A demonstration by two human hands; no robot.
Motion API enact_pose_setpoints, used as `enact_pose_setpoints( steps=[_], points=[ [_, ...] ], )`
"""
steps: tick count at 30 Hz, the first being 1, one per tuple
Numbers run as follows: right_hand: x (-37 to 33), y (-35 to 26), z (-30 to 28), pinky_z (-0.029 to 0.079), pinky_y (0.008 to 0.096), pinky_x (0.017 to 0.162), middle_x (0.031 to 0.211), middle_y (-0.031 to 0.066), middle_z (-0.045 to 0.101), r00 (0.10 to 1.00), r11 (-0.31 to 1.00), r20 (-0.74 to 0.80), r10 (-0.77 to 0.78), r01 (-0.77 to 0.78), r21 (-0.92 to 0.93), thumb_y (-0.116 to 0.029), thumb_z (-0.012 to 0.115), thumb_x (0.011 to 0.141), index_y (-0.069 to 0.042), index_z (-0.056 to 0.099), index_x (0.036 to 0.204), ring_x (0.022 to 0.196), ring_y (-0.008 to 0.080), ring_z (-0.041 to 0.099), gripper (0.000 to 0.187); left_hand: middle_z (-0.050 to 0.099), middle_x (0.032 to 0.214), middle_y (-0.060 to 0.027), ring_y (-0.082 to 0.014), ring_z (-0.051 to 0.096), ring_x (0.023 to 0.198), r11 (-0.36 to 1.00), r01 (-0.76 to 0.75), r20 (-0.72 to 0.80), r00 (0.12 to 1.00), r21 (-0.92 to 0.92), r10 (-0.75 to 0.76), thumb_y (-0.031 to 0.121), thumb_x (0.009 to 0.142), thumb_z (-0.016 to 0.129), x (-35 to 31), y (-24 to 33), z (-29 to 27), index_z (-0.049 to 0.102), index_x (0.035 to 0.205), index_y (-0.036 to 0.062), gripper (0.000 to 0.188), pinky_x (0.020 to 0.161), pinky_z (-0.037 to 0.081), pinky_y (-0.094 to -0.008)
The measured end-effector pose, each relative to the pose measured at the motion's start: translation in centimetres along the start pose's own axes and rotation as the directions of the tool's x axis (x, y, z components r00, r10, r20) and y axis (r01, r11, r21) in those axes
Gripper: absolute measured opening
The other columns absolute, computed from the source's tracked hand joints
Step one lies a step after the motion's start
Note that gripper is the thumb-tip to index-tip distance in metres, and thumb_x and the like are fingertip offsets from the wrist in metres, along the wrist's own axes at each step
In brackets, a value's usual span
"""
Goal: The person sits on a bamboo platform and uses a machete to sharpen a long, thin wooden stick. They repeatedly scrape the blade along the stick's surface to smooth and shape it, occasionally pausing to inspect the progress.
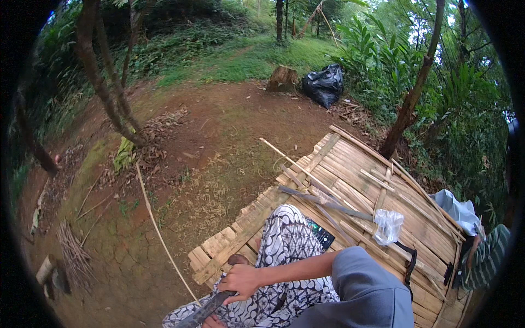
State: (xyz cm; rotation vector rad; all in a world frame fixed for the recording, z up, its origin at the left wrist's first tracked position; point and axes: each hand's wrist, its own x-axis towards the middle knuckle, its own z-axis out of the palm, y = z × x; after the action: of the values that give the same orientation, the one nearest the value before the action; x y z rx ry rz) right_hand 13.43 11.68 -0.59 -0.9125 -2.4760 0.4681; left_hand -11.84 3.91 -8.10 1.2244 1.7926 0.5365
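Observation:
My right hand is closed round the grip of a large knife, its wide dark blade slanting down to the left over my lap. A brown rounded end shows just above the fist. Only some fingers of my left hand show, beneath the blade at the lower edge; they look curled. A long thin bamboo strip runs from the ground at the far left down to the blade, in line with those fingers. Where blade, strip and fingers meet is partly hidden.
I sit on a bamboo slat platform. On it lie a clear plastic bag, a phone, a dark flat strip and several bamboo sticks. Beyond are a tree stump, a black bag and trees.

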Motion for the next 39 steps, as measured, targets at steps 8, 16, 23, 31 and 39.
enact_pose_setpoints(
  steps=[8,16,23,31,39],
  points=[
    [0.0,-1.6,0.6,0.043,0.0441,0.049,0.060,0.0131,0.057,0.995,0.993,0.083,-0.053,0.061,-0.098,-0.056,0.046,0.084,-0.003,0.056,0.083,0.057,0.0353,0.058,0.054,0.054,0.091,-0.0220,-0.0361,0.051,0.081,1.000,0.013,0.014,1.000,-0.002,-0.013,0.030,0.089,0.044,-0.1,-0.4,-0.1,0.054,0.102,-0.0025,0.037,0.073,0.041,-0.0447],
    [0.2,-1.5,0.6,0.044,0.0442,0.049,0.059,0.0138,0.057,0.994,0.993,0.062,-0.086,0.091,-0.079,-0.057,0.046,0.082,-0.003,0.056,0.081,0.056,0.0360,0.058,0.056,0.056,0.088,-0.0232,-0.0384,0.052,0.078,1.000,0.005,0.037,0.999,0.002,-0.005,0.032,0.090,0.041,-0.4,-0.4,0.5,0.056,0.098,-0.0035,0.039,0.071,0.041,-0.0455],
    [1.1,-1.6,-0.7,0.043,0.0414,0.048,0.060,0.0120,0.056,0.986,0.987,0.122,-0.110,0.122,-0.100,-0.054,0.050,0.082,-0.005,0.054,0.082,0.056,0.0335,0.057,0.049,0.057,0.085,-0.0243,-0.0404,0.053,0.076,1.000,0.018,0.028,0.999,-0.010,-0.018,0.033,0.092,0.038,-1.8,-0.4,1.9,0.057,0.095,-0.0044,0.042,0.070,0.041,-0.0462],
    [1.9,8.2,-3.7,0.048,0.0427,0.056,0.069,0.0138,0.063,0.954,0.952,-0.020,0.301,-0.301,-0.050,-0.048,0.054,0.079,-0.011,0.066,0.083,0.062,0.0334,0.061,0.039,0.045,0.049,-0.0126,-0.0289,0.047,0.046,0.971,-0.230,-0.230,0.950,-0.059,0.211,0.034,0.097,0.031,-5.7,6.7,-0.5,0.053,0.069,0.0007,0.048,0.048,0.036,-0.0415],
    [1.9,1.3,-3.7,0.050,0.0423,0.054,0.064,0.0106,0.062,0.975,0.971,0.112,0.191,-0.170,-0.168,-0.052,0.049,0.085,-0.009,0.062,0.083,0.057,0.0298,0.062,0.045,0.042,0.049,-0.0076,-0.0206,0.042,0.046,0.940,-0.211,-0.089,0.977,-0.267,0.194,0.033,0.097,0.028,-5.3,7.2,0.7,0.045,0.062,0.0012,0.050,0.048,0.035,-0.0360]
  ],
)
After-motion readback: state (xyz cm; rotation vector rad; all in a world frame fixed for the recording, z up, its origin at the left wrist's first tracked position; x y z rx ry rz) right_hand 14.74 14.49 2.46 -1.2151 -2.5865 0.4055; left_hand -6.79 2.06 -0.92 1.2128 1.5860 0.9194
